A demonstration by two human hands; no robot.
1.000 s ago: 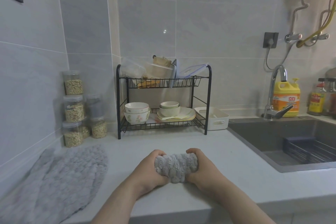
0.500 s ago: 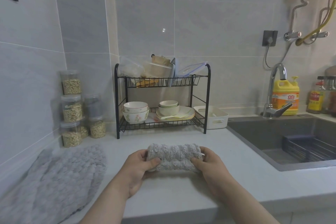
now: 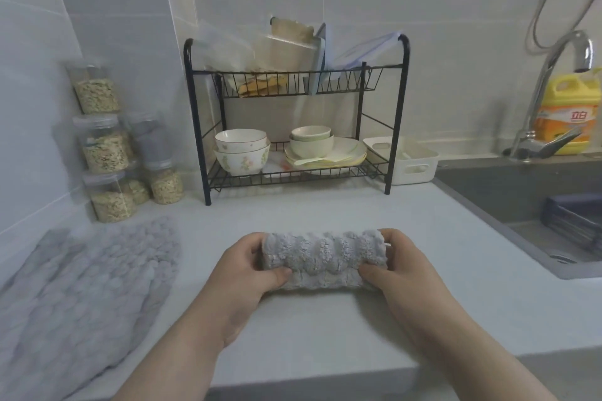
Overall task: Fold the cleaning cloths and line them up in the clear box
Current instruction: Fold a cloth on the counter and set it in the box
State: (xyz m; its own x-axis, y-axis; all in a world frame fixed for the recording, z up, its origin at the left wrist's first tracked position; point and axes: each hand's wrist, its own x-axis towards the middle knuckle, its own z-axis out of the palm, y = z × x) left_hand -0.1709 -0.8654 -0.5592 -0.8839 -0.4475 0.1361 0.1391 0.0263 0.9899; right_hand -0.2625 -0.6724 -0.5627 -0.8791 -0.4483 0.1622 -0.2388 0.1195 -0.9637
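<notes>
A folded grey fluffy cleaning cloth (image 3: pixel 324 259) lies as a short thick bundle on the white counter (image 3: pixel 325 319), near the front edge. My left hand (image 3: pixel 242 268) grips its left end, thumb on top and fingers behind. My right hand (image 3: pixel 399 267) grips its right end the same way. More grey cloths (image 3: pixel 81 296) lie spread flat on the counter at the left. Clear plastic boxes and lids (image 3: pixel 283 55) sit on the top shelf of the black wire rack (image 3: pixel 293 117).
Bowls and plates (image 3: pixel 242 150) fill the rack's lower shelf. Clear jars of grain (image 3: pixel 104 146) stand stacked by the left wall. A white basket (image 3: pixel 408 161) sits right of the rack. The dark sink (image 3: pixel 534 208), the tap (image 3: pixel 553 88) and a yellow detergent bottle (image 3: pixel 566 107) are on the right.
The cloth was bunched between my two hands; they have moved apart and the cloth now lies as a wider folded bundle. The camera has moved closer to the counter.
</notes>
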